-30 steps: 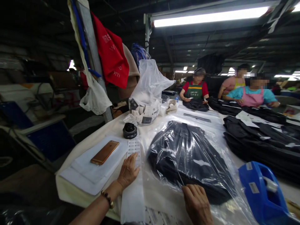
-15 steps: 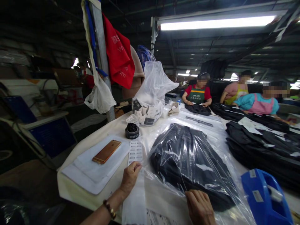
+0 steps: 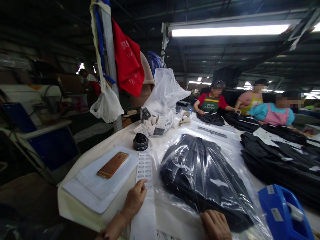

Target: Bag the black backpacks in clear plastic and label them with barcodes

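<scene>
Slid nearer along barcode label strip [image 3: 144,166]: left hand [image 3: 133,200], fingers curled, grip unclear; right hand [image 3: 215,225] still flat, released, on bagged dark garment [image 3: 200,176].

Gold phone [image 3: 112,164], black tape roll [image 3: 140,142], blue dispenser [image 3: 285,213], bag of tags [image 3: 160,110], dark garments [image 3: 275,156]

Cream cloth-covered table [image 3: 71,208] bears everything. Centre: dark folded garment in clear plastic bag [image 3: 200,180]. Just left of it, white strip of barcode stickers [image 3: 144,166]; left hand [image 3: 133,200] on strip's near end. Further left, gold flat smartphone [image 3: 112,164] on white paper sheets [image 3: 85,190]. Behind strip, black tape roll [image 3: 140,142]; behind that, clear plastic sack of paper tags [image 3: 160,113]. Right hand [image 3: 216,225] on bag's near edge. Blue plastic tape dispenser [image 3: 282,213] near right. Stacked dark garments [image 3: 275,156] along right side.
</scene>
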A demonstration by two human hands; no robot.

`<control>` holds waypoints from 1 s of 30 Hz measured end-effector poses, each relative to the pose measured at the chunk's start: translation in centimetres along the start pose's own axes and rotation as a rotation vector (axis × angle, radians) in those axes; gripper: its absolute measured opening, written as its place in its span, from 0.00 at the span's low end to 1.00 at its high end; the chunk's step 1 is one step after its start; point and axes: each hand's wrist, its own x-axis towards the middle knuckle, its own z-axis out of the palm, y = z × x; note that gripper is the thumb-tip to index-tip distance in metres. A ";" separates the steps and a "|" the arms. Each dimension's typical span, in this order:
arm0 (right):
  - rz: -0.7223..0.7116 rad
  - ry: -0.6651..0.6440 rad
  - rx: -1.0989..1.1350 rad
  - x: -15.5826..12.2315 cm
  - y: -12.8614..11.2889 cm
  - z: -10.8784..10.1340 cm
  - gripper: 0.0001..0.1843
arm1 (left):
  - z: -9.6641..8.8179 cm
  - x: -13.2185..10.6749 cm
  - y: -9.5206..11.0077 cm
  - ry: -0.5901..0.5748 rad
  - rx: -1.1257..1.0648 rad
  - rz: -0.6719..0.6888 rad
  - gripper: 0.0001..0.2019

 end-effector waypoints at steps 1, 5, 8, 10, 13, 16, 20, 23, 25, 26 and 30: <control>-0.001 0.001 -0.008 0.0 0.0 -0.1 0.14 | 0.1 0.1 0.1 0.011 -0.043 -0.076 0.10; 0.013 -0.004 -0.029 0.2 -0.5 -0.7 0.13 | 0.7 1.2 0.9 0.084 -0.145 -0.267 0.08; 0.062 -0.029 -0.018 0.3 -1.0 -1.3 0.11 | 0.8 1.8 1.6 0.133 -0.138 -0.264 0.09; 0.090 -0.029 -0.009 0.4 -1.1 -1.6 0.07 | 0.7 2.2 1.9 0.137 -0.117 -0.174 0.09; 0.082 -0.027 0.016 0.3 -1.0 -2.2 0.06 | 0.2 2.5 1.9 0.131 -0.068 -0.026 0.10; 0.100 -0.061 0.076 -0.1 -0.6 -3.1 0.06 | -0.3 2.7 1.5 0.139 0.019 0.083 0.10; 0.125 -0.084 0.160 -0.8 0.2 -4.8 0.07 | -0.5 2.9 1.0 0.183 0.158 0.264 0.10; 0.155 -0.090 0.172 -1.2 0.6 -6.0 0.06 | -0.5 2.9 0.8 0.205 0.256 0.375 0.09; 0.149 -0.126 0.146 -1.3 0.7 -6.5 0.06 | -0.5 2.9 0.8 0.206 0.306 0.422 0.09; 0.134 -0.131 0.119 -1.4 0.7 -6.6 0.07 | -0.5 2.9 0.7 0.213 0.326 0.437 0.09; 0.033 -0.048 -0.165 -2.0 1.0 -7.3 0.12 | -0.7 2.9 0.5 0.231 0.373 0.477 0.08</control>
